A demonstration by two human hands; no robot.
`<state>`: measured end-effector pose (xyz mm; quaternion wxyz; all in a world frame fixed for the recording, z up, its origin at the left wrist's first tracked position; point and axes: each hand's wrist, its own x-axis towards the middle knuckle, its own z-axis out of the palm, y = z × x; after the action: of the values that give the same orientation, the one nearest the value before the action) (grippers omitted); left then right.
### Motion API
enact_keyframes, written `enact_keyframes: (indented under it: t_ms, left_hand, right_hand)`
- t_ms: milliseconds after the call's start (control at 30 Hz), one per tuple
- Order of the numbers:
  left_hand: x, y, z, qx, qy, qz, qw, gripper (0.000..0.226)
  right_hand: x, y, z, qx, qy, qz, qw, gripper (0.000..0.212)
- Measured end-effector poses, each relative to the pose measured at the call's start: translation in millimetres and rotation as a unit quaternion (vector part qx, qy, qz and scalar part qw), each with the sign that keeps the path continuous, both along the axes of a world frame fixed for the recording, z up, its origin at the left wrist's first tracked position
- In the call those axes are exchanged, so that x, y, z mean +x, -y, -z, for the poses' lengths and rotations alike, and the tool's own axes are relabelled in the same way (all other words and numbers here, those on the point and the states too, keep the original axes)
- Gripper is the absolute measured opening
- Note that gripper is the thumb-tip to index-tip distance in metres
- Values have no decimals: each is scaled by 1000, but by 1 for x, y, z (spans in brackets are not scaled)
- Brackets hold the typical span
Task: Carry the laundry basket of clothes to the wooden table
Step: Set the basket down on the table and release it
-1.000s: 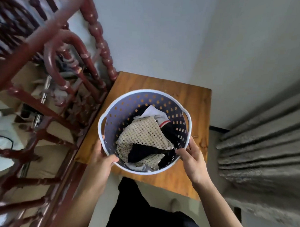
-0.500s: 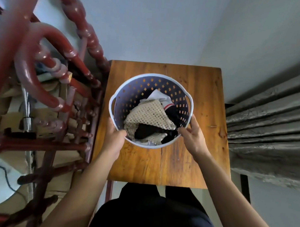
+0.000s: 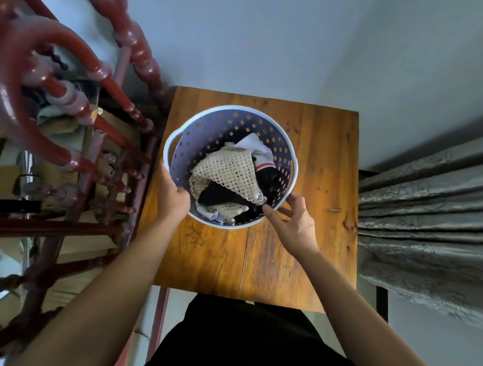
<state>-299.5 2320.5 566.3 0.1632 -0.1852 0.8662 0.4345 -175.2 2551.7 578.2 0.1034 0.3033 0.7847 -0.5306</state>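
This looks like a room in a home. A small wooden bench (image 3: 303, 185) stands against a plain pale wall (image 3: 267, 41), with a grey pleated curtain (image 3: 425, 216) hanging on one side and dark red turned-wood furniture (image 3: 73, 95) on the other. A perforated plastic laundry basket (image 3: 230, 166) of mixed clothes (image 3: 229, 174) sits on the bench, a household chore underway.

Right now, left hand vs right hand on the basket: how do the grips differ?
The left hand is clamped on the laundry basket rim, thumb hooked inside; the right hand is spread open, fingertips only at the rim. The left hand sits at the near-left rim; the right hand at the near-right, lower in frame. Both are bare and at the near side, with the basket over the wooden table.
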Motion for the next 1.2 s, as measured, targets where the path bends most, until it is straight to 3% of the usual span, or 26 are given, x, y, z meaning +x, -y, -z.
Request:
enact_keyframes:
  t_ms: [67, 200, 267, 433, 533, 633, 833, 1000, 1200]
  left_hand:
    - [-16, 8, 5, -39, -17, 38, 998, 82]
    - [-49, 21, 3, -78, 6, 105, 991, 77]
    - [-46, 22, 3, -108, -20, 116, 987, 72]
    - [29, 0, -4, -160, -181, 185, 953, 58]
    - [78, -7, 0, -147, -195, 246, 938, 41]
    - [98, -2, 7, -176, -211, 306, 911, 46]
    - [48, 36, 15, -172, -249, 320, 898, 61]
    - [-20, 50, 14, -214, -276, 362, 864, 48]
    - [-85, 49, 17, -237, -229, 358, 873, 55]
  right_hand:
    - [0, -4, -1, 18, 13, -21, 1000, 72]
    - [0, -10, -7, 84, -5, -101, 991, 108]
    - [-4, -15, -9, 144, -29, -150, 978, 116]
    - [-20, -26, -8, 256, -32, -255, 932, 98]
    - [-20, -21, -5, 276, -48, -246, 928, 88]
    - [-16, -8, 1, 313, -66, -232, 918, 78]
    - [-37, 19, 4, 346, -91, -202, 912, 64]
    - [-87, 17, 3, 368, -100, -234, 894, 55]
    - [-153, 26, -3, 345, -78, -222, 909, 57]
